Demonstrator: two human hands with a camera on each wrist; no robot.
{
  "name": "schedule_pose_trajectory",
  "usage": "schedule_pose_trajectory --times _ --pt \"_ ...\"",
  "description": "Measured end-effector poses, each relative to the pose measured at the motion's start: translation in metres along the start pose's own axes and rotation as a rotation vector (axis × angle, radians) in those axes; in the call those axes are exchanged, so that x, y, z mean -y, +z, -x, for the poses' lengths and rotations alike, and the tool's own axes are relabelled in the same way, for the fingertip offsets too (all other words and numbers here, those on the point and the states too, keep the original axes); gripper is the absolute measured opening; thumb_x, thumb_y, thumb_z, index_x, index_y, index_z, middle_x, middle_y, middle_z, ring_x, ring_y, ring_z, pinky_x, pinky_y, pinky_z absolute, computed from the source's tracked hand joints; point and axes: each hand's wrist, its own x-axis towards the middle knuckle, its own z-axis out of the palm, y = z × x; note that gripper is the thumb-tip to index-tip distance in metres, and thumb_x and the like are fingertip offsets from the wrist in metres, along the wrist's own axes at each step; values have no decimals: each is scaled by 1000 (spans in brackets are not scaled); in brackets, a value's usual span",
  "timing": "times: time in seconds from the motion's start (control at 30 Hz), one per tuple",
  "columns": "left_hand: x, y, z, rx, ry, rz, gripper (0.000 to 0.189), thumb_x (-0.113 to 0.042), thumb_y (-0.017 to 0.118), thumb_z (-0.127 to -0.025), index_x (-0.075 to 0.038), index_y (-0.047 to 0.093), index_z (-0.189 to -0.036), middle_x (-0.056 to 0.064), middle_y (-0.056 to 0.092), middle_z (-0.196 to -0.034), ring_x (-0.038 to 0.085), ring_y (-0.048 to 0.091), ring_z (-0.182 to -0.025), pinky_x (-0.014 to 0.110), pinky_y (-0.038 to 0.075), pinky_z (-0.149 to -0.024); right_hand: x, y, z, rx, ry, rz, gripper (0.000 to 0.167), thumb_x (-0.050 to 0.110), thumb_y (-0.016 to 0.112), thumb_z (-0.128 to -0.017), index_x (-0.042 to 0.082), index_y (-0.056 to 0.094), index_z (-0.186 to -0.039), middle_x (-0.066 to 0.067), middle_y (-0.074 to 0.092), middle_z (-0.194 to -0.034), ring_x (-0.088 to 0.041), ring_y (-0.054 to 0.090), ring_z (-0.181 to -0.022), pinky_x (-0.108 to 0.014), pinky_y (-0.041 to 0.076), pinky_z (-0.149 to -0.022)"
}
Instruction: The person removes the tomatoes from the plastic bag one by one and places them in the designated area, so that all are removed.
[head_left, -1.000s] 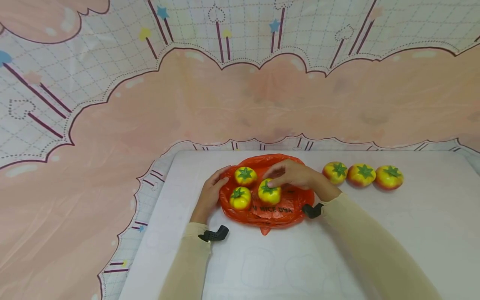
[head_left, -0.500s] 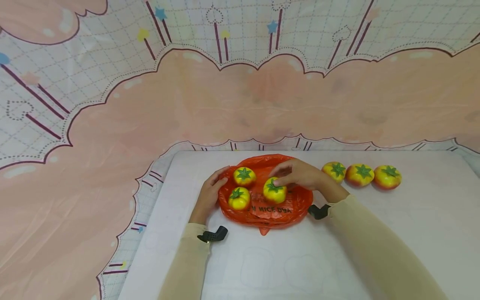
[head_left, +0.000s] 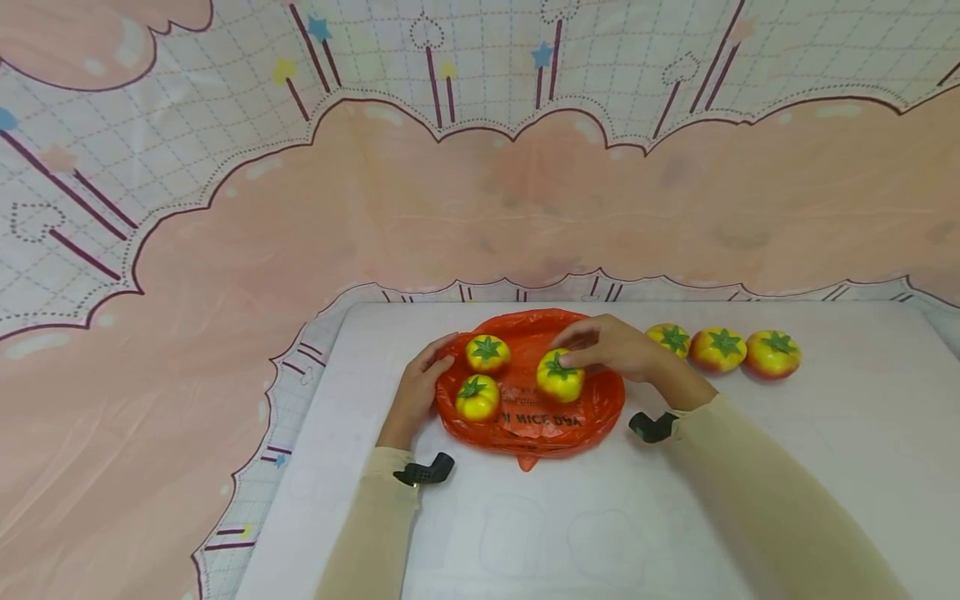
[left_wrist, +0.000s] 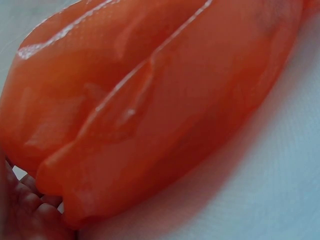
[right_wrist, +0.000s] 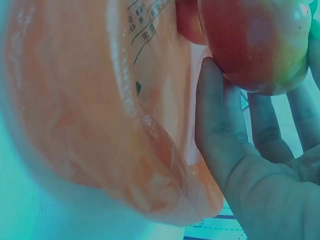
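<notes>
An orange-red plastic bag (head_left: 525, 329) lies spread on the table with its mouth up and dark print inside. My left hand (head_left: 416, 392) holds its left edge; the left wrist view shows curled fingers (left_wrist: 32, 205) against the plastic. My right hand (head_left: 618, 350) grips a yellow-and-red tomato (head_left: 560, 383) with a green star-shaped top, held over the right part of the bag. The right wrist view shows its red underside, with fingers spread around it. Two more such tomatoes, one farther (head_left: 487, 352) and one nearer (head_left: 477, 400), sit in the left side of the bag.
Three more tomatoes stand in a row to the right of the bag: left (head_left: 670, 337), middle (head_left: 718, 350) and right (head_left: 773, 354). The white table (head_left: 555, 533) ends at a patterned cloth backdrop (head_left: 480, 208). Black wrist cameras sit on both wrists.
My right hand has moved a little to the right and slightly back with the tomato in its grip. The left hand, the bag and the other tomatoes stay put.
</notes>
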Motion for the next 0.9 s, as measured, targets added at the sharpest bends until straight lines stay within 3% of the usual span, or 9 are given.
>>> schedule_pose_trajectory --times 0.53,0.77,0.9 --pt "1 1 -1 -19 -36 -29 38 -26 54 -104 -36 60 -140 -10 51 -153 19 43 -147 40 43 -116 -1 -16 27 -78 -29 -19 39 23 77 -91 5 69 -125 -14 68 -125 -25 70 -107 -38 63 -88" --pt "1 1 0 -12 -19 -16 39 -25 53 -104 -32 59 -142 -8 51 -153 20 44 -146 41 43 -116 -6 -26 39 -126 -24 70 41 30 76 -92 8 69 -126 -13 67 -128 -24 67 -108 -34 63 -85" --pt "1 1 0 -9 -7 -14 39 -24 52 -104 -30 58 -143 -6 50 -154 22 43 -147 42 42 -117 -8 -32 47 -142 -28 31 40 26 76 -92 6 68 -126 -14 68 -125 -24 69 -105 -37 64 -84"
